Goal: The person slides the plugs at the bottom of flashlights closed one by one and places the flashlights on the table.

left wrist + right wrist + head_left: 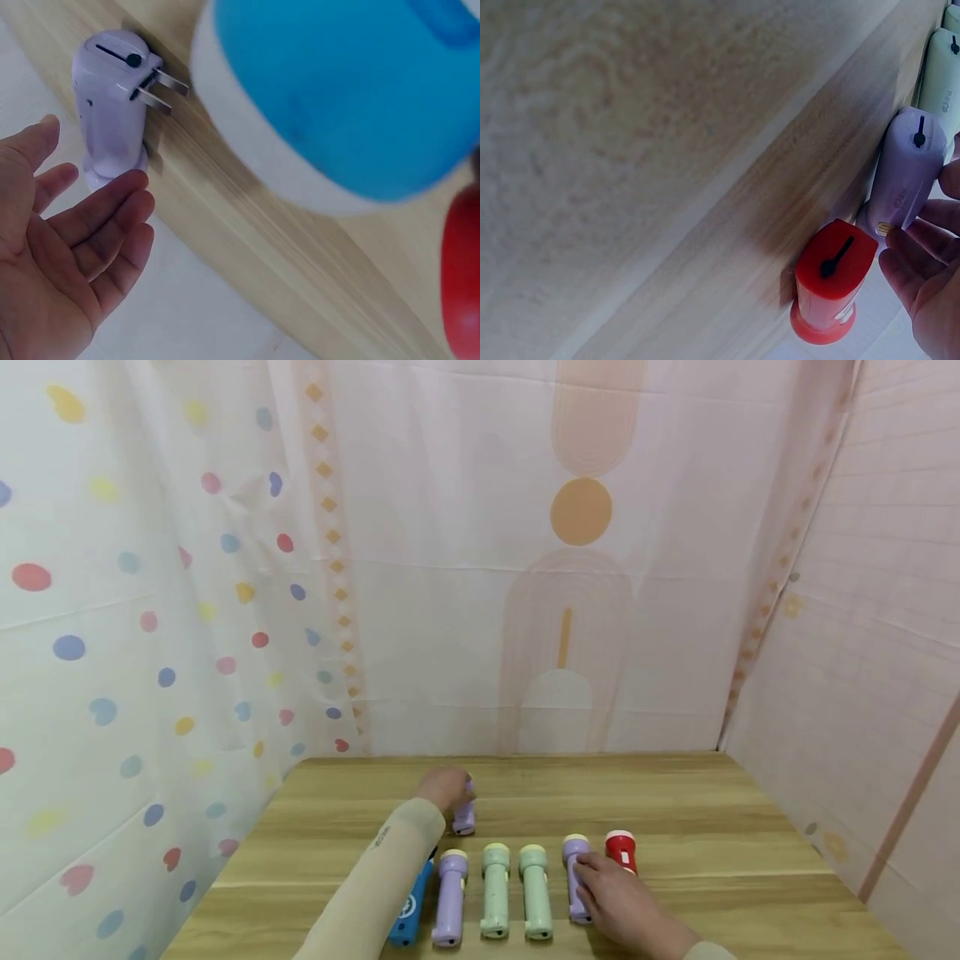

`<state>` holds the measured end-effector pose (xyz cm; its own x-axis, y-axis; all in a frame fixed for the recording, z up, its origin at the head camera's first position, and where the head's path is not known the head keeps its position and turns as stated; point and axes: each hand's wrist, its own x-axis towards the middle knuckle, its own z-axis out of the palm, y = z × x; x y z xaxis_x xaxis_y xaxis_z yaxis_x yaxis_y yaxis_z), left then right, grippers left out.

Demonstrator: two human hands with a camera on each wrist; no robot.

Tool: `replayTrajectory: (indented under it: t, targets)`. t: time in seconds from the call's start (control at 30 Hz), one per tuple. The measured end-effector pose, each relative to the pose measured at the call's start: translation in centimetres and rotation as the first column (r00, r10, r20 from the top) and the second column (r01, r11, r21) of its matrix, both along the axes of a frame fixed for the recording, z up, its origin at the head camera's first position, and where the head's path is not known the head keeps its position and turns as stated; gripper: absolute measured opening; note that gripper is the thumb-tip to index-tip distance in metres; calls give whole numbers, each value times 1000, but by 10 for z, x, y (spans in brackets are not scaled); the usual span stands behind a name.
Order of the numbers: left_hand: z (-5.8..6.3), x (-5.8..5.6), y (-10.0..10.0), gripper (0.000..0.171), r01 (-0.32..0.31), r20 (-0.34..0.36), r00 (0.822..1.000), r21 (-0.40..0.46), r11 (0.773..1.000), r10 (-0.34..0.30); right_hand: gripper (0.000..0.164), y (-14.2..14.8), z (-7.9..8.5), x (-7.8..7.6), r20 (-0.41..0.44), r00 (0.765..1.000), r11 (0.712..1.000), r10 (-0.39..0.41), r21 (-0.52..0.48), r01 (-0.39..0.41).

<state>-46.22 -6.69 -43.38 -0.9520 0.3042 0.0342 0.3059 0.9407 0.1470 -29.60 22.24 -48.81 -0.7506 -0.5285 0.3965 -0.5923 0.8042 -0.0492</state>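
In the head view my left hand (447,789) is beside a purple flashlight (465,817) set back from the row. The left wrist view shows that hand (82,247) with loosely bent fingers near the purple flashlight (112,105), whose two metal plug prongs stick out. My right hand (618,893) touches another purple flashlight (576,885) at the row's right side. From the right wrist, fingertips (900,240) lie near its small gold switch (883,228). Just beyond that hand lies a red flashlight (832,262), partly covered in the head view.
Two pale green flashlights (496,893) and a purple flashlight (450,902) lie in the row. A blue flashlight (407,914) is partly behind my left sleeve (375,885). Patterned curtains (450,610) surround the wooden table (675,793). A blurred blue-and-white object (337,90) fills much of the left wrist view.
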Motion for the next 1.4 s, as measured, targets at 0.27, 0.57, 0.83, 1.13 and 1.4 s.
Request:
replayTrajectory:
  t: [0.27,0.57,0.83,1.13,1.4]
  targets:
    - [-5,2,7,32,15,-1,1000,-18,1000,-15,30,1,-1,-1,-7,1000,1000,11,22,-11]
    - [-10,-2,10,23,-91,-12,996,107,990,93,29,2,-3,-2,-51,999,1000,15,20,-14]
    - [-15,-1,12,25,-195,-6,980,136,971,197,30,3,-3,-2,-47,999,999,9,38,-7]
    - [-12,9,6,23,-197,28,980,171,965,195,31,-1,-3,-2,4,1000,1000,1,32,-1]
    - [2,21,16,23,-170,50,985,254,952,163,31,1,-4,-3,41,999,999,-33,-17,34]
